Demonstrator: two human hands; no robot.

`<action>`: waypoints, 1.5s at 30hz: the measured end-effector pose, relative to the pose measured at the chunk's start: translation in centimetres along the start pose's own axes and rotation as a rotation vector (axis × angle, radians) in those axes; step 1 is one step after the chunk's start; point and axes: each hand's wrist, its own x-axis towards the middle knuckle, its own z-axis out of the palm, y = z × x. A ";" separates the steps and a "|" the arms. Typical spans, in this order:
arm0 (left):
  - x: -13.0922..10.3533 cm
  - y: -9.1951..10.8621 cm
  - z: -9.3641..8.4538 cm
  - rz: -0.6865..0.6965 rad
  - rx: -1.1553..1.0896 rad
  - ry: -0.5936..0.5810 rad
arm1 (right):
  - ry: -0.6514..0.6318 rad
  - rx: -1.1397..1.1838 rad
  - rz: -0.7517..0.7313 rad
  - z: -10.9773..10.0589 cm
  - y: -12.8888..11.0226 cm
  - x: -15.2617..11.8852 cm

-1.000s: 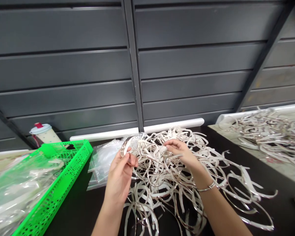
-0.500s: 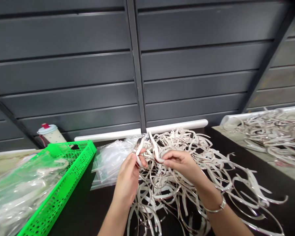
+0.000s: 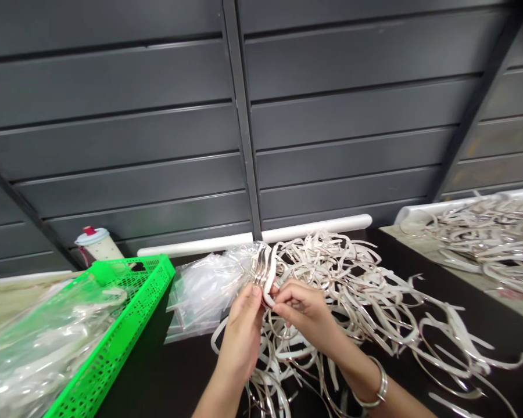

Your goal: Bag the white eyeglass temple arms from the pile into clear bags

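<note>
Several curved, shiny strips (image 3: 258, 268) with silvery faces stand side by side in my left hand (image 3: 244, 322), its thumb and fingers closed round their lower ends. At their right side is one strip with a white face (image 3: 269, 278). My right hand (image 3: 303, 305) pinches the lower end of that white-faced strip, close against the bundle. Beneath and behind both hands spreads a tangled pile of the same white and silvery curved strips (image 3: 344, 261) on the black table (image 3: 157, 383).
Clear plastic bags (image 3: 200, 287) lie left of the pile. A green perforated crate (image 3: 113, 337) with bagged strips stands at the left, a bottle (image 3: 98, 244) behind it. White rolls (image 3: 318, 226) line the grey wall (image 3: 353, 110). Another strip pile (image 3: 501, 238) lies far right.
My right hand has moved left with its strip, from apart to against the bundle in my left hand. The left hand has turned so the strips' silvery faces show. The view has shifted slightly.
</note>
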 end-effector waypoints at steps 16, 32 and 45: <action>0.6 2.0 -1.8 0.168 0.088 0.060 | -0.206 -0.893 0.616 -10.5 1.0 1.3; 0.8 1.5 -1.4 0.123 0.073 0.048 | -0.285 -0.544 0.431 -12.2 2.0 1.8; 0.8 0.5 -1.3 0.040 0.200 -0.111 | -0.417 -0.070 -0.134 -6.7 -1.6 1.1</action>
